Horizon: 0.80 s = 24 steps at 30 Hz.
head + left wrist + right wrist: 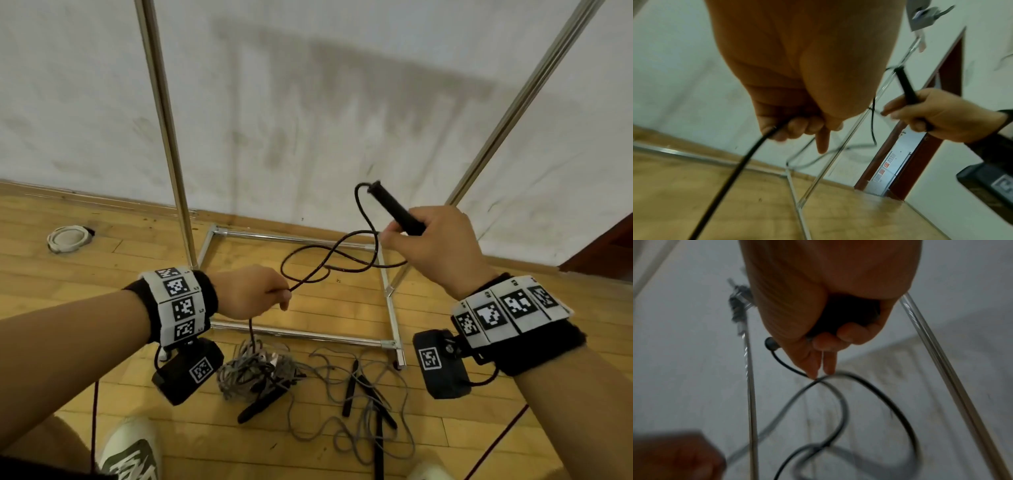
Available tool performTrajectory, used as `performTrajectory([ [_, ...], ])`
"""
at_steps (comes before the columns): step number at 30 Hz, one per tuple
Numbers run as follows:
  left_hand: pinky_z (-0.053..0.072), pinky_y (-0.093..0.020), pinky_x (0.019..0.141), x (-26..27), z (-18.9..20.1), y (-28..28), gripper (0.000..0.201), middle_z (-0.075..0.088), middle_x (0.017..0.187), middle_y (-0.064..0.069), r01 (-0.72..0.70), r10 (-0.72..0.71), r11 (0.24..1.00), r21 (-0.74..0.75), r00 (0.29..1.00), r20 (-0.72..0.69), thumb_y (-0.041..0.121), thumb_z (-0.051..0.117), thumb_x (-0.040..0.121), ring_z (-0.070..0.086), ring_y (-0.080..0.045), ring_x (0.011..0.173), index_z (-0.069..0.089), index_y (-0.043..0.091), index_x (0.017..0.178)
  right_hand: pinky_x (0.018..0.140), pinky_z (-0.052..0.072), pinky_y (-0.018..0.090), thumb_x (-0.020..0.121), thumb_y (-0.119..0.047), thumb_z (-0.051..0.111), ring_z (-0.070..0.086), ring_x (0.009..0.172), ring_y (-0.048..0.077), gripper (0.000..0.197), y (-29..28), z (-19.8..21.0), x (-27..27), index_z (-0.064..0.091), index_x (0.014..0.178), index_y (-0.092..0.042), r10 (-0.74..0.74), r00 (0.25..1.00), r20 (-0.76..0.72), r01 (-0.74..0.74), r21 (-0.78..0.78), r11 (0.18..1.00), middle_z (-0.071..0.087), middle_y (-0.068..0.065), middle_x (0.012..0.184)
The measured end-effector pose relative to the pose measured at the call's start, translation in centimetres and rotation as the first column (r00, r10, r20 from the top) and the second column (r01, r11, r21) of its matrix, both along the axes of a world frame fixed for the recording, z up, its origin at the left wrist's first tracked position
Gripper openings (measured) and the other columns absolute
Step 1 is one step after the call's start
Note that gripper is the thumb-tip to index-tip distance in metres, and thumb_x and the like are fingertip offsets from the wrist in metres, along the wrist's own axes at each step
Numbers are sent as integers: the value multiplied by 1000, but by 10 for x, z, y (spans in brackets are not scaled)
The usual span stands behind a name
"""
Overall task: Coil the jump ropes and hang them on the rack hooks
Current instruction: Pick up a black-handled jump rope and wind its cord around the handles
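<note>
Head view is showing the right hand (pixel 435 246) gripping the black handle (pixel 397 212) of a dark jump rope (pixel 322 270), while the left hand (pixel 250 291) is pinching its cord lower. Other ropes (pixel 260 373) are lying tangled on the floor (pixel 102 260) beside the rack (pixel 298 236).

Small digits, 2 and 3, stand beside the square markers on the wristbands (pixel 181 305); nothing else reads.
</note>
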State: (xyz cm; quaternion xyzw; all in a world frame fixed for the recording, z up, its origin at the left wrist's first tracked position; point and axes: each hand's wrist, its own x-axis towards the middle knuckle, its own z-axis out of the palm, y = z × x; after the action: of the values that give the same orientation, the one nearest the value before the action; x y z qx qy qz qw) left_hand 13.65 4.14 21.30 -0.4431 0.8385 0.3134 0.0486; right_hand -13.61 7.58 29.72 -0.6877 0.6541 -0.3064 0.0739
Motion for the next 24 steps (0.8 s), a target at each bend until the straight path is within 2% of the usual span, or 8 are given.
performTrajectory([
  [3,49,-31,77,-2,15,-2,35,61,82,10,0,-1,995,-101,1000,-10,37,35,107,58,-10,79,68,27,103,55,39,24,78,-31,71,58,68,12,19,5,-4,0,73,97,-29,-30,971,-239,41,42,998,63,-11,74],
  [6,45,-24,73,-9,33,-1,34,62,77,13,11,-31,984,-177,994,-106,38,35,107,57,-4,73,67,27,103,69,43,21,82,-36,72,57,82,8,25,7,-6,8,69,107,-30,157,977,-148,-146,83,986,61,-14,89],
  [9,37,-13,59,-16,52,1,32,60,70,26,-9,-68,961,-277,961,-267,36,39,106,54,4,63,69,28,98,64,37,11,87,-39,69,55,78,5,15,12,-15,25,65,93,-25,320,946,-49,-314,102,944,60,-11,81],
  [11,39,-18,57,-17,60,1,32,60,70,12,-11,-80,957,-291,951,-299,41,40,104,54,-4,62,70,32,96,57,37,17,90,-37,67,54,67,7,21,14,-20,33,69,92,-16,337,941,38,-339,95,936,61,-3,72],
  [13,40,-22,58,-14,64,2,33,55,64,8,4,-89,961,-278,952,-293,45,39,102,51,-8,58,70,34,95,54,37,20,91,-36,66,51,56,5,19,14,-20,35,68,91,-17,306,943,133,-317,70,946,58,-6,65],
  [17,41,-26,60,-8,65,4,33,53,63,16,56,-119,970,-237,958,-261,47,39,101,48,-8,57,69,36,95,68,40,8,89,-31,70,58,80,-3,18,13,-17,38,66,105,-25,328,928,176,-334,4,943,63,-13,91],
  [20,45,-32,61,-7,64,6,33,53,66,3,73,-139,972,-221,945,-296,47,38,101,50,-12,58,69,36,95,58,39,14,91,-28,68,53,60,2,7,16,-20,46,68,91,-20,370,914,165,-388,94,917,59,-11,69],
  [24,47,-20,61,-4,58,3,31,60,71,14,79,-138,979,-186,933,-332,42,39,103,58,-6,63,67,34,92,49,37,14,92,-26,65,46,46,3,15,14,-18,49,65,80,-18,381,896,228,-419,151,895,57,-2,57],
])
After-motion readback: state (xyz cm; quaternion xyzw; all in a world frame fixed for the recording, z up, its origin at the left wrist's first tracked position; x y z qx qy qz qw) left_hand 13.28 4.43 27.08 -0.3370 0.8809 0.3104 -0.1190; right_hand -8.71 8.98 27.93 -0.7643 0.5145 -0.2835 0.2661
